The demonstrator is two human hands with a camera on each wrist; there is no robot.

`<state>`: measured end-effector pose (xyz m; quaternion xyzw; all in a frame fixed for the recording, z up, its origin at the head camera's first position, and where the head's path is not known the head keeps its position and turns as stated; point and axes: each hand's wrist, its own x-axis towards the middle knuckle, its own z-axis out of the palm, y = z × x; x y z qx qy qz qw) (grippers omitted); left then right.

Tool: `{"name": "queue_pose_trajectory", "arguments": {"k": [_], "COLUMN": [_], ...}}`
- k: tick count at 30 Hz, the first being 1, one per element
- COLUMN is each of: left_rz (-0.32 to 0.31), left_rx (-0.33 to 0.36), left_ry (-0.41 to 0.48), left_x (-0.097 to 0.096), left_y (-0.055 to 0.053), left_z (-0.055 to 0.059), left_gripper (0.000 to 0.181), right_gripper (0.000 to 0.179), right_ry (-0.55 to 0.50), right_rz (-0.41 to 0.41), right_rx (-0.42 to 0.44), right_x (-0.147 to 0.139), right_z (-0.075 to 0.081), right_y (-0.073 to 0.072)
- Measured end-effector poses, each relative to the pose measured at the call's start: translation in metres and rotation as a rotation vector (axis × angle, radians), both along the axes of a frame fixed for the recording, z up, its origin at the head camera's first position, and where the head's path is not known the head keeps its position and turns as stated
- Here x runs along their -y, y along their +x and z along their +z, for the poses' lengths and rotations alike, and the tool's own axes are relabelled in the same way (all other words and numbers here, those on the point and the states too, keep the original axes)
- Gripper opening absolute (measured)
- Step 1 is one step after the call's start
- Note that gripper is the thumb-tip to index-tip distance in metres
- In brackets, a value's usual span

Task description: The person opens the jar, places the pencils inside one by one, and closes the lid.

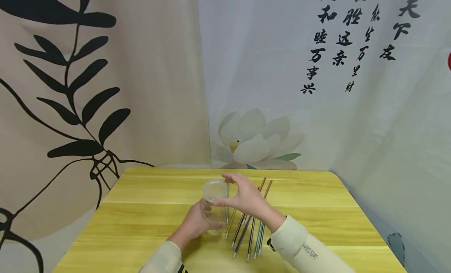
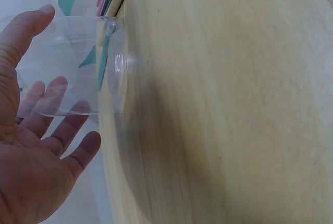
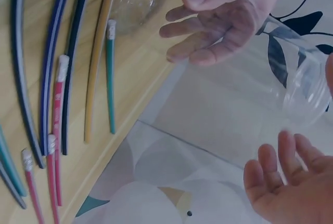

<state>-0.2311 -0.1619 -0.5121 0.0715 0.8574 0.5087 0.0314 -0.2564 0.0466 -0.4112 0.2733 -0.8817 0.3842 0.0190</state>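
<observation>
I am watching a clear plastic cup [image 1: 214, 204] standing upright on the yellow wooden table [image 1: 148, 210], just left of a spread of pencils [image 1: 246, 230]. The left hand [image 1: 195, 225] is lying at the cup's near, lower side. In the left wrist view the cup [image 2: 78, 68] is sitting between the thumb and the other fingers [image 2: 62, 130], and those fingers are showing through the clear wall, straight and spread rather than wrapped round it. I cannot tell whether they are actually touching the plastic.

The right hand [image 1: 243, 196] is hovering at the cup's rim from the right side. Its thumb and fingers are arching loosely over the top, and in the head view the fingertips are looking as if they meet the rim, though the contact is not sharp. In the right wrist view the right hand [image 3: 223, 18] is showing relaxed, slightly bent fingers that are holding nothing, with the cup [image 3: 307, 83] just beside it and the left hand [image 3: 291, 187] below.

The pencils [image 3: 62, 94] are lying side by side on the tabletop, one teal pencil [image 1: 227, 202] nearest the cup. Printed cloth backdrops are hanging behind the table.
</observation>
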Motion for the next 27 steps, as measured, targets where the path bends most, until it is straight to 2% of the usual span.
{"name": "queue_pose_trajectory", "arguments": {"k": [4, 8, 14, 18, 27], "left_rz": [0.003, -0.011, -0.054, -0.068, -0.059], "left_rx": [-0.004, -0.005, 0.013, 0.022, 0.018], "left_ry": [-0.009, -0.001, 0.023, 0.031, 0.029], "left_x": [0.002, 0.003, 0.003, 0.003, 0.002], "left_y": [-0.001, -0.001, 0.0, 0.0, -0.001], "left_z": [-0.001, -0.002, -0.003, -0.003, 0.003], "left_gripper": [0.093, 0.094, 0.097, 0.098, 0.093], "right_gripper": [0.08, 0.083, 0.083, 0.08, 0.083], "right_ry": [-0.015, 0.006, 0.037, 0.016, -0.04], "right_rz": [0.072, 0.121, 0.062, 0.057, 0.218], "right_rx": [-0.025, -0.068, -0.107, -0.062, 0.039], "right_x": [-0.003, 0.003, 0.017, 0.018, 0.005], "right_z": [0.002, 0.002, 0.0, 0.001, 0.006], "right_y": [0.0, 0.002, 0.006, 0.006, -0.005]}}
